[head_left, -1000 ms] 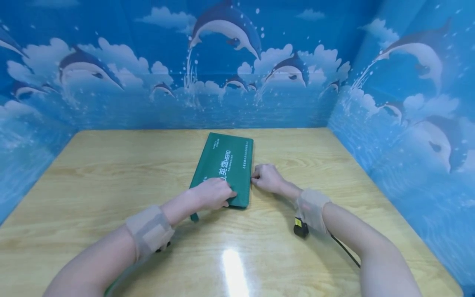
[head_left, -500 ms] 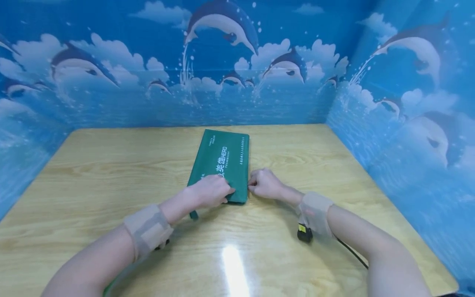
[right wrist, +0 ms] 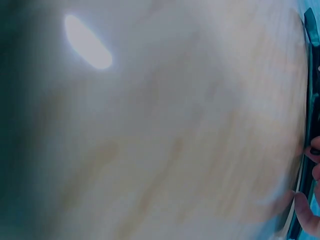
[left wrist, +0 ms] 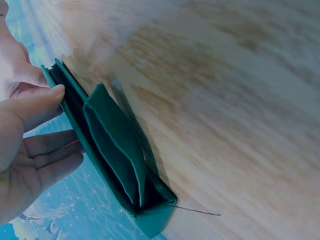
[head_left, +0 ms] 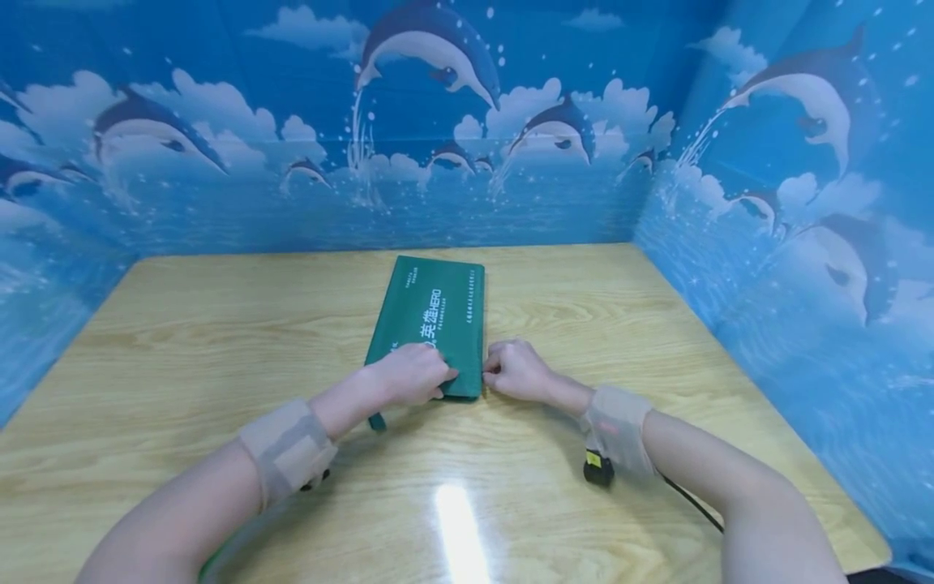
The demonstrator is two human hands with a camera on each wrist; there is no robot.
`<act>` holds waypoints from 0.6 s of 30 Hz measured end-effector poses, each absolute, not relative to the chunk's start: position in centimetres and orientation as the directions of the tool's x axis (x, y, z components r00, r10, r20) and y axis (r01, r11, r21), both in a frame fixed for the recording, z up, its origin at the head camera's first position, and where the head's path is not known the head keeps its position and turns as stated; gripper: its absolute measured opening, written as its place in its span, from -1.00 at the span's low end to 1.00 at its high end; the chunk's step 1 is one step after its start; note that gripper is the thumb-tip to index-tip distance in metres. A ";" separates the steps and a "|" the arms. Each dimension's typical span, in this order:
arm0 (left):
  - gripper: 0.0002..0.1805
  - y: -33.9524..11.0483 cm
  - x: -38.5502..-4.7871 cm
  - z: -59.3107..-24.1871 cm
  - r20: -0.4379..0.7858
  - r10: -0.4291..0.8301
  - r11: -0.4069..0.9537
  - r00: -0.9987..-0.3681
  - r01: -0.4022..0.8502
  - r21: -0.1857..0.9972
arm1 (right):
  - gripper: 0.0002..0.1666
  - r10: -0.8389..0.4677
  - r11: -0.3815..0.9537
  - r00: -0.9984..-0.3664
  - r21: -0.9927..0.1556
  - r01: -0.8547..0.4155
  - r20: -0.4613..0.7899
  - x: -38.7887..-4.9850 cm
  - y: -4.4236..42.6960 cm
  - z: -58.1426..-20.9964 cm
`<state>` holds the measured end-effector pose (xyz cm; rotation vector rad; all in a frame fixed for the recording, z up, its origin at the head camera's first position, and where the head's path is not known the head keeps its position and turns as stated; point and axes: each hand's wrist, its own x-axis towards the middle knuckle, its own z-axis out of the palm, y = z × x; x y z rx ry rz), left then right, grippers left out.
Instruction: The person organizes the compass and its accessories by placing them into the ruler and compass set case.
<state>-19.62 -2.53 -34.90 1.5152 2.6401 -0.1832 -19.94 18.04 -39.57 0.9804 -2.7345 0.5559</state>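
Observation:
A green zip pouch (head_left: pixel 452 324) with white lettering lies flat on the table, its near end gaping. My left hand (head_left: pixel 412 373) holds the top layer at that end. In the left wrist view, the thumb (left wrist: pixel 55 95) bears on the opening's rim and the other fingers lie against the outside. Dark zip teeth (left wrist: pixel 70 95) line the rim, and a folded green flap (left wrist: pixel 115 135) shows inside. At the pouch's right edge, near the close corner, my right hand (head_left: pixel 518 369) pinches with curled fingers; the exact part between its fingertips is hidden.
The wooden table (head_left: pixel 219 341) has a bright light reflection in front. Blue dolphin-printed cloth (head_left: pixel 292 203) hangs behind and at the sides. A small black device (head_left: pixel 598 468) hangs under the right wrist band. A green strap end (head_left: pixel 377 422) sticks out at the pouch's near left corner.
My right hand has slid slightly along the pouch's right edge toward the near corner. The left hand keeps its place on the pouch. The whole view has shifted a little.

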 end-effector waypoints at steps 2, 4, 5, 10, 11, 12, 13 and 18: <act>-0.60 -2.6 -19.6 -34.9 -0.141 0.854 0.499 -0.501 0.865 -0.057 | -0.75 -0.549 0.732 -0.786 -0.292 -0.616 0.284 -19.7 17.9 -39.6; -0.60 -2.6 -19.7 -35.0 -0.138 0.855 0.498 -0.500 0.866 -0.052 | -0.75 -0.521 0.750 -0.806 -0.301 -0.589 0.280 -19.3 17.7 -39.6; -0.60 -2.7 -19.7 -35.0 -0.138 0.854 0.499 -0.501 0.865 -0.050 | -0.74 -0.512 0.758 -0.812 -0.298 -0.580 0.280 -19.2 17.6 -39.6; -0.61 -2.7 -19.8 -35.0 -0.128 0.852 0.506 -0.508 0.861 -0.052 | -0.75 -0.466 0.790 -0.829 -0.277 -0.547 0.308 -18.4 17.3 -39.6; -0.61 -2.7 -19.8 -35.1 -0.128 0.852 0.506 -0.508 0.861 -0.053 | -0.78 -0.451 0.799 -0.837 -0.278 -0.533 0.310 -18.3 17.2 -39.6; -0.61 -2.7 -19.8 -35.1 -0.128 0.852 0.505 -0.507 0.862 -0.054 | -0.81 -0.433 0.808 -0.847 -0.283 -0.516 0.308 -18.2 17.1 -39.7; -0.61 -2.7 -19.8 -35.1 -0.130 0.853 0.503 -0.506 0.862 -0.056 | -0.84 -0.413 0.817 -0.858 -0.292 -0.497 0.303 -18.0 17.1 -39.7; -0.62 -2.6 -19.7 -35.2 -0.135 0.847 0.512 -0.515 0.857 -0.059 | -0.90 -0.324 0.848 -0.906 -0.342 -0.406 0.271 -17.3 16.8 -39.8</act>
